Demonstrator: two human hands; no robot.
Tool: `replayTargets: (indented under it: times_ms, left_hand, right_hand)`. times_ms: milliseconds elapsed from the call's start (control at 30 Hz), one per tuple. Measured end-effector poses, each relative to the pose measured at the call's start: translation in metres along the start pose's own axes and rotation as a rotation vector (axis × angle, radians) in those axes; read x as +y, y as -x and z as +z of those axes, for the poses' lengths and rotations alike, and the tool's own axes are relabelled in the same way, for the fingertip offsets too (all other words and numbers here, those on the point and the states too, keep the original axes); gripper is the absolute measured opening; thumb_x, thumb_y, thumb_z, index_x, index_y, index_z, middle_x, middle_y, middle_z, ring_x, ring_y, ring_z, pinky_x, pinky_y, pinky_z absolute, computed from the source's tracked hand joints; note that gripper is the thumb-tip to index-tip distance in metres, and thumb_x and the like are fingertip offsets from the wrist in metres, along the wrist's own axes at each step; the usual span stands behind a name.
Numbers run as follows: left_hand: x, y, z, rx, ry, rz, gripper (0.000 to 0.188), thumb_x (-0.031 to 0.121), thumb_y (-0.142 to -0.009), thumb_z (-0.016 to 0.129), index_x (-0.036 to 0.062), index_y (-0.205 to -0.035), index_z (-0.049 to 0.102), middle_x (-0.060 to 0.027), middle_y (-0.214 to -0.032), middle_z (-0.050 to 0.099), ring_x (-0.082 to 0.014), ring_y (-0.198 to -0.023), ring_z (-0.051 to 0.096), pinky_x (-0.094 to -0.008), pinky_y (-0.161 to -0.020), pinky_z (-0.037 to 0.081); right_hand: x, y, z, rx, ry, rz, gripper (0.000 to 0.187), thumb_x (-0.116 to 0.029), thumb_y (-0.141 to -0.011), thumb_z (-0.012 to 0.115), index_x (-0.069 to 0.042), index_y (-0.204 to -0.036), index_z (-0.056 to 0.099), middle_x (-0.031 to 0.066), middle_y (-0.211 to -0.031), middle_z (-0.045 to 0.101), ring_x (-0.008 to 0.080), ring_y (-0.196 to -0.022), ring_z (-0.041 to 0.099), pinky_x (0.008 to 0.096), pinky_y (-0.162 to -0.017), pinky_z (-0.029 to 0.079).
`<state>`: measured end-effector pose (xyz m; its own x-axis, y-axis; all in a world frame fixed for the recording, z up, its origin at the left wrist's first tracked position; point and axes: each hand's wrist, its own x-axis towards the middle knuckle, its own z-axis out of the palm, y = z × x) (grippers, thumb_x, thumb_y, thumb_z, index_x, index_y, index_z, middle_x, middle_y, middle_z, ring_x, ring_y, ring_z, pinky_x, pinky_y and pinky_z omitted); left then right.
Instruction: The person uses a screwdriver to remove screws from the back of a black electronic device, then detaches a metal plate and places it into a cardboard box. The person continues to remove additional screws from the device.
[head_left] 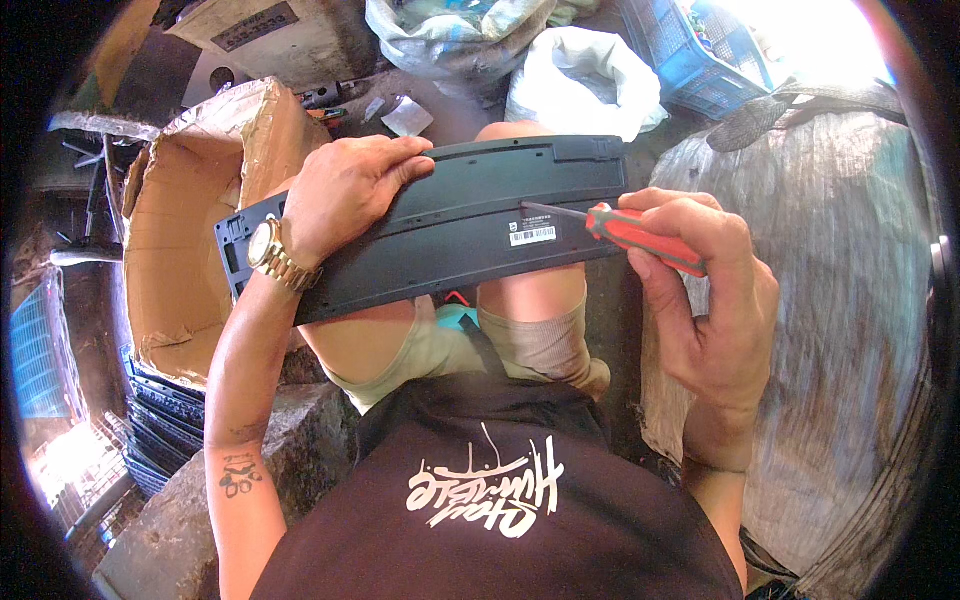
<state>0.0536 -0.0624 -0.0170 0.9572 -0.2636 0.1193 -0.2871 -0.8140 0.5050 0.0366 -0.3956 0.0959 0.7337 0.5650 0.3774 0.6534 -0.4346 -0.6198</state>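
A black keyboard (440,245) lies underside up across my knees, tilted a little, with a white label (532,237) right of its middle. My left hand (350,185) rests on its left part, fingers bent over the far edge, gripping it. In my right hand (705,290) is a screwdriver (640,238) with a red and grey handle, fingers wrapped round it. Its thin shaft points left, and the tip meets the keyboard's back just above the label. Whether the tip sits in a screw hole is too small to tell.
An open cardboard box (185,250) stands at the left, with a stack of black pieces (160,420) below it. White sacks (585,85) and a blue plastic crate (690,60) are at the far side. A large greyish wrapped bundle (810,330) fills the right.
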Motion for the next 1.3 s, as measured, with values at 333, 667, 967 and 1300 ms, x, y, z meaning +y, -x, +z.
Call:
replayTargets:
  times_ms: [333,667,967,1300]
  left_hand:
    - [0.001,-0.001,0.005,0.053,-0.02,0.046,0.036,0.041,-0.105,0.062,0.0113,-0.118,0.078,-0.0161,-0.104,0.078,-0.0395,-0.094,0.074,-0.048,-0.081,0.06]
    - [0.072,0.005,0.025,0.17,0.169,0.317,0.053,0.007,-0.086,0.076,0.006,-0.137,0.064,-0.0168,-0.133,0.069,-0.0374,-0.128,0.063,-0.0502,-0.11,0.049]
    - [0.084,-0.001,0.066,0.198,0.501,0.288,0.032,-0.003,-0.086,0.065,0.0047,-0.116,0.07,-0.0135,-0.106,0.075,-0.0339,-0.101,0.074,-0.0436,-0.082,0.061]
    - [0.083,-0.006,0.068,0.322,0.416,0.241,0.018,0.004,-0.086,0.074,0.0075,-0.101,0.066,-0.0102,-0.092,0.064,-0.0353,-0.086,0.069,-0.0456,-0.072,0.057]
  right_hand:
    - [-0.004,-0.019,0.002,-0.041,0.087,0.052,0.02,0.001,-0.096,0.075,-0.002,-0.111,0.063,0.0182,-0.113,0.076,0.0253,-0.097,0.08,0.0358,-0.08,0.062]
    - [-0.035,-0.046,-0.004,-0.403,0.481,-0.056,0.015,-0.016,-0.094,0.076,-0.008,-0.098,0.065,0.008,-0.085,0.063,0.0298,-0.073,0.069,0.0434,-0.061,0.053]
    - [-0.055,-0.058,-0.012,-0.587,0.588,0.153,0.018,-0.018,-0.096,0.073,-0.01,-0.107,0.061,0.0087,-0.087,0.061,0.034,-0.077,0.07,0.0466,-0.066,0.057]
    - [-0.055,-0.07,-0.023,-0.706,0.638,0.039,0.025,-0.017,-0.095,0.068,-0.006,-0.115,0.058,0.017,-0.101,0.065,0.0351,-0.08,0.075,0.0457,-0.065,0.06]
